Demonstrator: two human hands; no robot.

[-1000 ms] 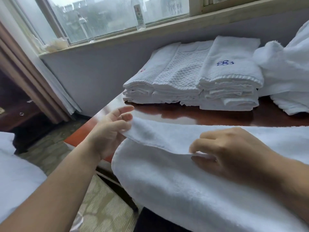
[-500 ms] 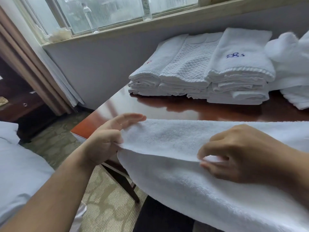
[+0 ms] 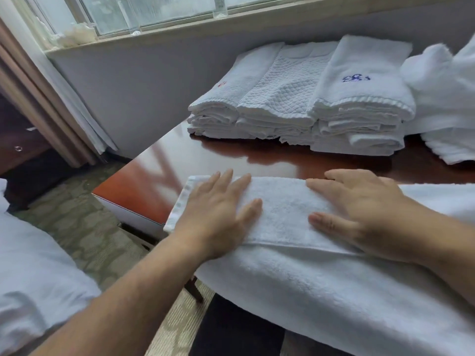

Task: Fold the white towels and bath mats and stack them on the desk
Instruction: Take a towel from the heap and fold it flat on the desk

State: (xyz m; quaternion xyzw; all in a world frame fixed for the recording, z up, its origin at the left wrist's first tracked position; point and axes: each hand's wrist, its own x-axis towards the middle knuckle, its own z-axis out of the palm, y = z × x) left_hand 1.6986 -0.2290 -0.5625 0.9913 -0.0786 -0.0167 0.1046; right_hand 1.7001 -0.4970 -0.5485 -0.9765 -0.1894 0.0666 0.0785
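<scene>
White towel [image 3: 288, 211], reddish-brown desk [image 3: 180, 160]

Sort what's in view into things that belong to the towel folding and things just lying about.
Job: towel under left hand and right hand; folded stacks; unfolded white pile; desk.
Lying about: bottle on the windowsill; curtain; bed.

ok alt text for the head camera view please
A left hand and right hand press flat on a white towel laid over the near edge of a wooden desk. Folded towels are stacked behind, under a window.
</scene>
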